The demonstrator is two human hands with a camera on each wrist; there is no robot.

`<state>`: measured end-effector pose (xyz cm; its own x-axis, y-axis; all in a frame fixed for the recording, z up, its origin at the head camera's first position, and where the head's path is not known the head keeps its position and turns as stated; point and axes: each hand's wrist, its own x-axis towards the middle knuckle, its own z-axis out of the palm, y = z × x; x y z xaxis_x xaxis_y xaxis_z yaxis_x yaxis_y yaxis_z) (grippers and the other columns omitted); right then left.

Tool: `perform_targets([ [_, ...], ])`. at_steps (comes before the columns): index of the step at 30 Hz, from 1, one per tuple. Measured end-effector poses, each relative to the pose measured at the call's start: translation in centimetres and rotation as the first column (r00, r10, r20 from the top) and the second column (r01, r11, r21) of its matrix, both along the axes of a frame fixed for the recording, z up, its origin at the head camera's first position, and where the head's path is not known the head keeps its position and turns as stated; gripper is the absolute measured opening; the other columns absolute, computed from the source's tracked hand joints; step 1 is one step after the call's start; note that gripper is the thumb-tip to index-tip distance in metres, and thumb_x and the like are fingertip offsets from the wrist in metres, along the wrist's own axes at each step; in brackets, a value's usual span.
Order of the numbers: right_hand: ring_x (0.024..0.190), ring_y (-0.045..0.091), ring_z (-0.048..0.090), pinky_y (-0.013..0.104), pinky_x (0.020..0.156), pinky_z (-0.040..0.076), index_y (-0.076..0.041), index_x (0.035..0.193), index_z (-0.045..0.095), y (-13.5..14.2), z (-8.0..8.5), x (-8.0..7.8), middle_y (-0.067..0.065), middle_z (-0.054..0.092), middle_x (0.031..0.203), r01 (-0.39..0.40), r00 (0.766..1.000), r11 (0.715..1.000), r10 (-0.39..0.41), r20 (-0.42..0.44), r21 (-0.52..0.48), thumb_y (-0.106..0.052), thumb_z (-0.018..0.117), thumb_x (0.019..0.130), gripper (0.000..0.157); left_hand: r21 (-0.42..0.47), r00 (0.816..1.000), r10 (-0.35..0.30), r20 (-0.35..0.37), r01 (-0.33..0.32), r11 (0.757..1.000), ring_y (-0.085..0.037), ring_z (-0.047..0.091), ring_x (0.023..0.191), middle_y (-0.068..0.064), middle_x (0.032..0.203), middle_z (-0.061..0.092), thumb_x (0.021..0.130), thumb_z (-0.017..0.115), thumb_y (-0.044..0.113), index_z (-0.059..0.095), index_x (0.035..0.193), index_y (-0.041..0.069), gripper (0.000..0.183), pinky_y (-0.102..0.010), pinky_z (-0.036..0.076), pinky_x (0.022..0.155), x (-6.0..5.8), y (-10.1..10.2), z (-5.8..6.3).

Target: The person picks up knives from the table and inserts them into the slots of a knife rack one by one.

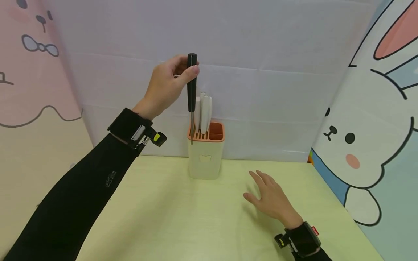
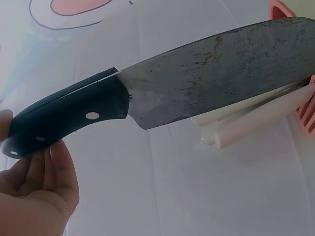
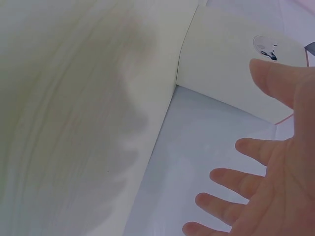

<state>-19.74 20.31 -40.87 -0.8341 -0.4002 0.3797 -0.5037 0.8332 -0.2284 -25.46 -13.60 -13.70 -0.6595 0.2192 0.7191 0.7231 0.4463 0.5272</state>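
Observation:
My left hand [image 1: 169,81] pinches the black handle of a kitchen knife [image 1: 192,85] near its butt end. The knife points straight down, its tip overlapping the slotted top of the knife holder [image 1: 205,159] in the head view. In the left wrist view the broad, stained blade [image 2: 211,69] shows below the riveted handle. White-handled knives [image 1: 204,112] stand in the holder's slots just right of it. My right hand [image 1: 272,197] hovers over the table to the right of the holder, fingers spread and holding nothing.
The cream holder has an orange rim with open compartments [image 1: 216,131] on its right side. It stands on a pale yellow table [image 1: 196,217], close to a white backdrop [image 1: 277,90]. Cartoon-printed panels [image 1: 365,145] flank both sides.

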Motion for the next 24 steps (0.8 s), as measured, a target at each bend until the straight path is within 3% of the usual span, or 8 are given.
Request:
perform_targets([
  [6,0.129,0.04,0.033,0.06,0.101,0.031,-0.009,0.146,0.035,0.0,-0.3,-0.1,0.023,0.037,0.143,-0.005,1.0,1.0,0.005,0.002,-0.013,-0.048,0.061,0.091,0.073,0.019,1.0,0.023,0.016,-0.023,1.0,-0.011,0.052,0.093,-0.001,0.103,0.063,0.097,0.057,0.035,0.06,0.119,0.013,0.031,-0.027,0.037,0.081,0.0,-0.1,0.9],
  [13,0.13,0.039,0.033,0.059,0.101,0.032,-0.011,0.147,0.034,0.0,-0.3,-0.3,0.022,0.036,0.144,-0.01,1.0,1.0,0.01,0.003,-0.011,-0.049,0.06,0.091,0.073,0.039,1.0,0.02,0.015,-0.021,0.999,-0.014,0.053,0.094,-0.007,0.103,0.062,0.099,0.056,0.022,0.059,0.118,0.004,0.027,-0.026,0.039,0.085,2.3,0.7,1.8],
  [15,0.13,0.039,0.033,0.06,0.101,0.032,-0.011,0.147,0.033,0.0,-0.4,-0.3,0.022,0.036,0.144,-0.009,1.0,1.0,0.009,0.004,-0.016,-0.049,0.06,0.091,0.072,0.039,1.0,0.02,0.019,-0.021,0.999,-0.014,0.054,0.095,-0.007,0.103,0.062,0.098,0.056,0.021,0.059,0.119,0.004,0.027,-0.026,0.04,0.086,1.8,0.7,1.5],
  [21,0.13,0.039,0.032,0.061,0.099,0.033,-0.011,0.147,0.033,-0.2,-0.7,-0.4,0.022,0.034,0.145,-0.012,1.0,0.999,0.012,0.018,-0.036,-0.049,0.059,0.092,0.072,0.027,0.999,0.034,0.033,-0.035,0.999,-0.01,0.054,0.096,0.0,0.104,0.062,0.097,0.058,0.031,0.059,0.121,0.013,0.029,-0.024,0.041,0.09,-1.4,-0.3,0.1],
  [24,0.13,0.039,0.033,0.061,0.099,0.033,-0.011,0.147,0.033,-0.3,-0.8,-0.5,0.022,0.034,0.145,-0.011,1.0,0.999,0.012,0.021,-0.035,-0.05,0.058,0.092,0.072,0.017,0.999,0.035,0.038,-0.036,0.999,-0.01,0.054,0.097,0.001,0.104,0.061,0.097,0.058,0.034,0.059,0.121,0.014,0.031,-0.024,0.041,0.091,-2.3,-0.7,-0.3],
])
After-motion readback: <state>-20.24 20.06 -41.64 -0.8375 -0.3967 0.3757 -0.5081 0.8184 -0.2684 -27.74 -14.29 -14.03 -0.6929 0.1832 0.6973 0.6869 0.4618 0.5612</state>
